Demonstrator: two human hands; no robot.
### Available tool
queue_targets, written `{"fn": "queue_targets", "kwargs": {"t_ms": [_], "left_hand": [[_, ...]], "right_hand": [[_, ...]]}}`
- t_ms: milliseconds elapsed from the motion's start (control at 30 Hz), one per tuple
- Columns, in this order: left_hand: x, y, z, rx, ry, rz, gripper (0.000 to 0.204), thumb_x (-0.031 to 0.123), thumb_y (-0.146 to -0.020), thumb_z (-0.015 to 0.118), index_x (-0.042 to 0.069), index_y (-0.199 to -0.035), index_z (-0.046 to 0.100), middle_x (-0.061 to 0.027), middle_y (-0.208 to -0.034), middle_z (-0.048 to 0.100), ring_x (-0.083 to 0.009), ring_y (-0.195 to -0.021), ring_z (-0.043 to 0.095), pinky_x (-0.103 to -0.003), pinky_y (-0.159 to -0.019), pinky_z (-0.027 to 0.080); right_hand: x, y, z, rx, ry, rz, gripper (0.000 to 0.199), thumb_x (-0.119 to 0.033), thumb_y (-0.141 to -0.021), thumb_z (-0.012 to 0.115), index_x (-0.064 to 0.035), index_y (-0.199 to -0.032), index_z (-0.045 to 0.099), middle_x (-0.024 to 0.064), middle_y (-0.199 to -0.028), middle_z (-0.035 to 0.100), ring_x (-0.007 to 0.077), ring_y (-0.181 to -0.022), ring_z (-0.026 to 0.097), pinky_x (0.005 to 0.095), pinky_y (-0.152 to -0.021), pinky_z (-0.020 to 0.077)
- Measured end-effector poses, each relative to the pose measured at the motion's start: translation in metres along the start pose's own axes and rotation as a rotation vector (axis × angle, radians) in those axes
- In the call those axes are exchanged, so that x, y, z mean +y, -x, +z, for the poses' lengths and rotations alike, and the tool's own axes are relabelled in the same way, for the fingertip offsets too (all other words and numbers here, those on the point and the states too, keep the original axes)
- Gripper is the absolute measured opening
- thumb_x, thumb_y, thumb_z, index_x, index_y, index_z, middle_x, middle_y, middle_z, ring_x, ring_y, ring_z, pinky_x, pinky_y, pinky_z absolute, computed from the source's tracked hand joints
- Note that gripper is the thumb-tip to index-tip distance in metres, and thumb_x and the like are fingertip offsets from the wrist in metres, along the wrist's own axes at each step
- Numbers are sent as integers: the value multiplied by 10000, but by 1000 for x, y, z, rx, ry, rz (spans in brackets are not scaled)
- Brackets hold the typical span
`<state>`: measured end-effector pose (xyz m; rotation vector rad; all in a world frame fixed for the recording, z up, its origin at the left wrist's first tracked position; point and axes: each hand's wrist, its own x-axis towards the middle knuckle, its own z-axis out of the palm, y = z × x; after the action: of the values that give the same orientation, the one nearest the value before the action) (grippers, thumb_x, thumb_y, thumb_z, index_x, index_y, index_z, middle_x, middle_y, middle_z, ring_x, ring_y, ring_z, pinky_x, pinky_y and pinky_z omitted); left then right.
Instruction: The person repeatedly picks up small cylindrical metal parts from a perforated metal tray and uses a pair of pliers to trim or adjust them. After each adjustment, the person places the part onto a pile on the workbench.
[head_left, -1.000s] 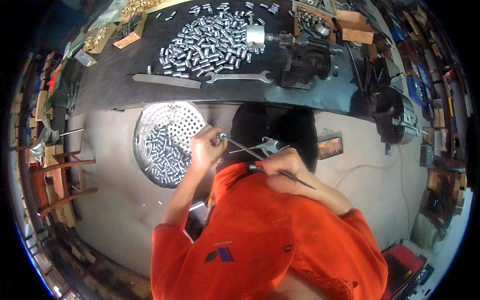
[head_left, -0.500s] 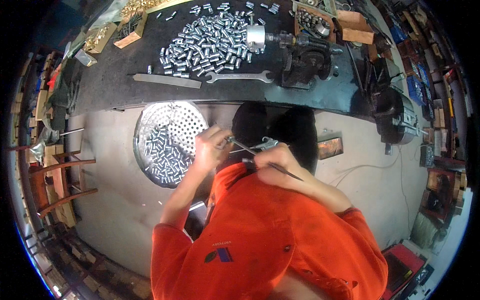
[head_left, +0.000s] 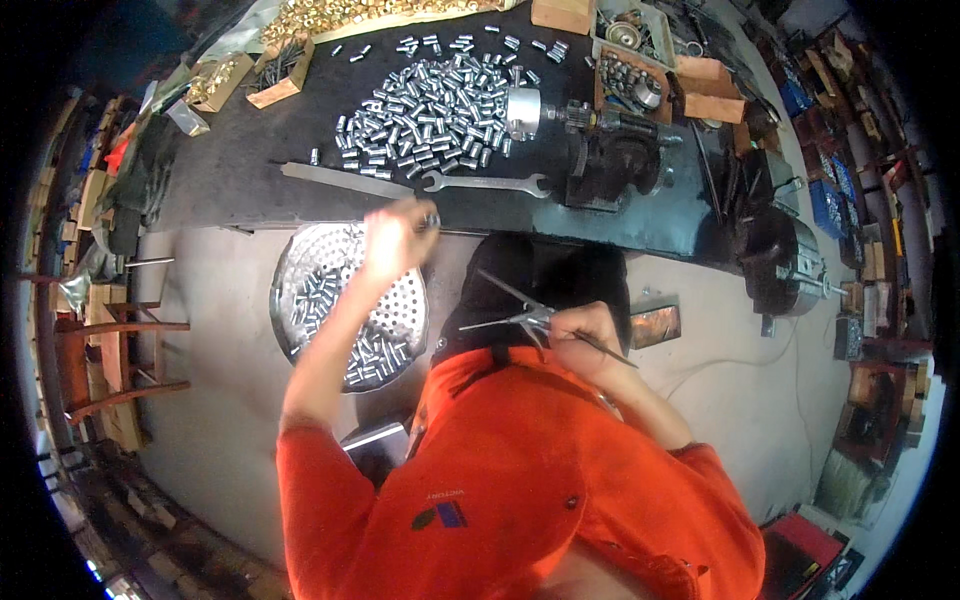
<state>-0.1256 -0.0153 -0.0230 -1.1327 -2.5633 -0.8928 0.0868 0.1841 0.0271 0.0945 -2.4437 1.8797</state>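
At the edge of the dark workbench (head_left: 250,180), up at about 11 o'clock from the middle of the head view, the left hand (head_left: 395,238) is raised with its fingers pinched shut on a small shiny metal piece (head_left: 432,218). A second ago this hand was lower, close to the other hand in front of the orange shirt (head_left: 520,480). Now it has gone up and away, out to the bench edge. So the little piece has left the tool and is on its way somewhere else (I judge one small part is finished with).

Just below the left hand, at about 9 o'clock, sits a round metal pan with holes (head_left: 290,270), and more short silver tubes lie inside it. A big heap of the same silver tubes (head_left: 435,105) lies on the bench at 12 o'clock, with a flat spanner (head_left: 485,182) just under the heap.

The right hand (head_left: 580,335), near the middle, is closed around a thin metal tool with long pointed legs (head_left: 520,315). The legs stick out to the left and nothing sits between them now.

The small piece looks like a short, bright, smooth tube. It is too tiny to see more.
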Motion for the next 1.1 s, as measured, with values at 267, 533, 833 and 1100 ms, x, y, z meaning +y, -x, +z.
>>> {"fn": "queue_targets", "kwargs": {"t_ms": [267,533,833,1100], "left_hand": [[-11,-108,-40,243,534,-251,277,44,-813,582,-20,-1083,572,-32,-738,609,-61,-625,573,-205,-540,435],[97,39,4,-382,1297,-577,282,232,-920,516,-30,-921,619,-77,-673,617,-138,-600,597,-279,-578,503],[118,65,17,-279,1523,-542,242,169,-900,557,-61,-887,632,-92,-699,620,-148,-626,599,-267,-585,493],[96,79,24,-281,1152,-355,193,20,-847,545,-9,-1028,603,-116,-795,653,-183,-712,642,-296,-663,515]], "right_hand": [[11,-3,5,6,-100,93,200,-29,-660,479,-36,-517,340,3,-485,273,51,-473,288,260,-416,212],[23,-11,11,20,-53,48,165,16,-620,477,-41,-507,371,1,-467,304,48,-458,306,254,-407,233],[22,-11,20,-28,-351,199,179,80,-653,414,-38,-522,379,53,-616,512,107,-569,488,238,-496,388],[21,-11,22,27,-421,326,216,75,-666,405,-34,-481,378,62,-501,467,112,-434,476,240,-386,354]]}}
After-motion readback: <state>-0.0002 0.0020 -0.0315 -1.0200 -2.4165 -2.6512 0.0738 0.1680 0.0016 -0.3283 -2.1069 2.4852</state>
